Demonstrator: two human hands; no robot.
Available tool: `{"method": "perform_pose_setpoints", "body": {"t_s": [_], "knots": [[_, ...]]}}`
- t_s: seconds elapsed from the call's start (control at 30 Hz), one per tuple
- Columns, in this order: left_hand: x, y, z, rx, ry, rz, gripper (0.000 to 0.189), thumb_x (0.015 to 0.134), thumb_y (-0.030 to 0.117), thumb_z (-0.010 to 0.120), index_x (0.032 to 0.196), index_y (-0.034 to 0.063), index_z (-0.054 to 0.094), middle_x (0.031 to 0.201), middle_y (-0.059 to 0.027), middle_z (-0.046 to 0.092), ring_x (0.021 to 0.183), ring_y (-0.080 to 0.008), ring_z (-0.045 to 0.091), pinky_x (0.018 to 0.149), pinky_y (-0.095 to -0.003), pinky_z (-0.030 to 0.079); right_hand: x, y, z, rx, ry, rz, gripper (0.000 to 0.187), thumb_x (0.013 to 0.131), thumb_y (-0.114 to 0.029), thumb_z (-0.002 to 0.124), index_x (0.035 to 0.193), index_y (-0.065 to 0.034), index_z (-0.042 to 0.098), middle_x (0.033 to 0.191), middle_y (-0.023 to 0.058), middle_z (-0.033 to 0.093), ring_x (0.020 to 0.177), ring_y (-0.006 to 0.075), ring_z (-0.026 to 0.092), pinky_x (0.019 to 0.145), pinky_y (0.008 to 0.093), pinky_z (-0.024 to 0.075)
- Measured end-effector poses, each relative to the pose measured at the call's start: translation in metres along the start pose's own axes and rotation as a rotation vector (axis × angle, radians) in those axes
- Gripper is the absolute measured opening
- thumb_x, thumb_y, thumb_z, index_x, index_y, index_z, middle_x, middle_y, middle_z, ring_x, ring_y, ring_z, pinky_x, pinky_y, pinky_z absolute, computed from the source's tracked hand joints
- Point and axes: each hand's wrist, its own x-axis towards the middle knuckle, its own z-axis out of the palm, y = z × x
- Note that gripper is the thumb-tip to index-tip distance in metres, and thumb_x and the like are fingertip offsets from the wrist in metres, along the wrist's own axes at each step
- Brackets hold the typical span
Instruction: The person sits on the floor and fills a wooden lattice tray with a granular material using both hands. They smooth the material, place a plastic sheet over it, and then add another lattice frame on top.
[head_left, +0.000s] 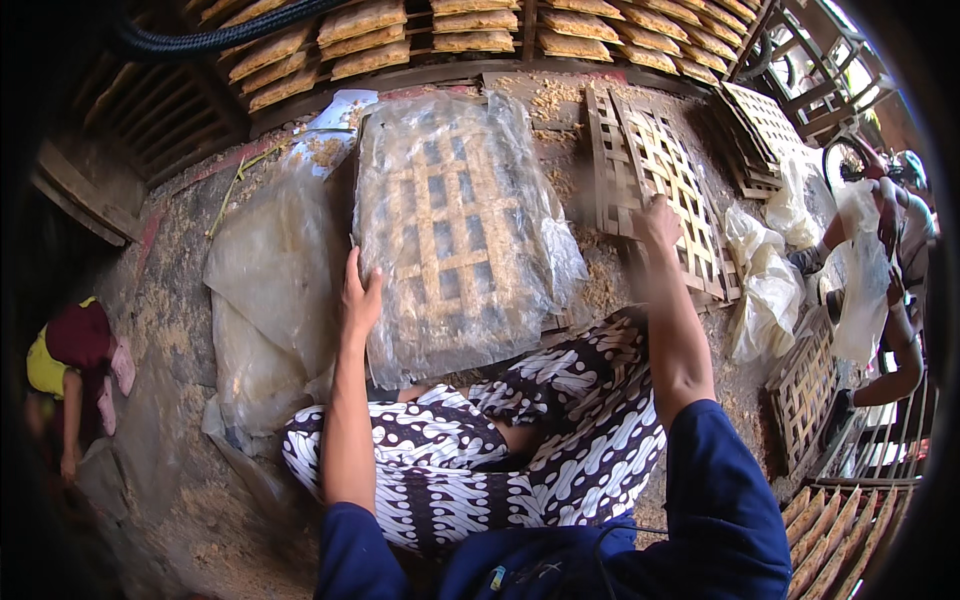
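Before my crossed legs lies a rectangular woven bamboo tray under a wrinkled clear plastic sheet; its lattice shows through. My left hand holds this covered tray's left edge, thumb on top and fingers along the side. To the right, several woven bamboo trays overlap on the floor. My right hand has its fingers curled on the near part of one of these trays. Blur around that hand and wrist hides the exact grip.
Loose plastic sheeting lies left of the covered tray, crumpled plastic to the right. Tan crumbs dot the floor. Racks of filled trays line the back. One person at right holds plastic; another is at far left.
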Motion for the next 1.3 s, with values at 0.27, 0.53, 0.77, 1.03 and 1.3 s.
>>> {"method": "perform_pose_setpoints", "body": {"t_s": [0.27, 0.53, 0.77, 1.03, 1.3], "knots": [[0.005, 0.000, -0.004, -0.085, 0.040, -0.056, 0.062, 0.097, 0.031, 0.057, 0.149, 0.0079, 0.032, 0.147, -0.0216, 0.042, 0.134, -0.0372, 0.044, 0.109, -0.0430, 0.036, 0.003, 0.017, -0.056, 0.110, 0.234, -0.077, 0.029, 0.082, -0.012, 0.056, 0.109, -0.0033, 0.062, 0.092, 0.0213, 0.066, 0.092, 0.0348, 0.059, 0.084, 0.0467, 0.0473], [0.005, -0.001, 0.002, -0.108, 0.038, -0.045, 0.063, 0.096, 0.031, 0.059, 0.149, 0.0086, 0.033, 0.144, -0.0227, 0.046, 0.128, -0.0379, 0.050, 0.103, -0.0431, 0.042, -0.006, 0.090, -0.173, 0.306, 0.534, -0.325, 0.033, 0.085, -0.013, 0.057, 0.117, -0.0061, 0.060, 0.090, 0.0198, 0.067, 0.077, 0.0373, 0.065, 0.074, 0.0449, 0.0505], [0.010, 0.000, 0.006, -0.023, 0.013, 0.000, 0.063, 0.096, 0.033, 0.057, 0.148, 0.0084, 0.033, 0.143, -0.0250, 0.045, 0.130, -0.0410, 0.046, 0.106, -0.0442, 0.038, -0.021, 0.136, -0.162, 0.469, 0.707, -0.346, 0.025, 0.088, -0.016, 0.057, 0.110, -0.0045, 0.059, 0.092, 0.0172, 0.067, 0.085, 0.0323, 0.066, 0.078, 0.0408, 0.0497], [0.005, -0.006, 0.004, 0.005, 0.018, 0.022, 0.065, 0.095, 0.034, 0.058, 0.149, 0.0096, 0.031, 0.144, -0.0252, 0.044, 0.131, -0.0421, 0.044, 0.107, -0.0454, 0.037, -0.028, 0.127, -0.155, 0.532, 0.646, -0.356, 0.018, 0.089, -0.012, 0.056, 0.105, -0.0054, 0.061, 0.088, 0.0095, 0.067, 0.082, 0.0190, 0.064, 0.077, 0.0336, 0.0486], [0.004, -0.008, 0.008, 0.009, 0.024, 0.022, 0.066, 0.095, 0.035, 0.058, 0.149, 0.0087, 0.031, 0.145, -0.0256, 0.043, 0.131, -0.0427, 0.043, 0.107, -0.0461, 0.037, -0.006, 0.123, -0.165, 0.648, 0.590, -0.438, 0.020, 0.092, -0.015, 0.056, 0.108, -0.0052, 0.063, 0.090, 0.0067, 0.068, 0.082, 0.0138, 0.062, 0.076, 0.0300, 0.0474]]}}
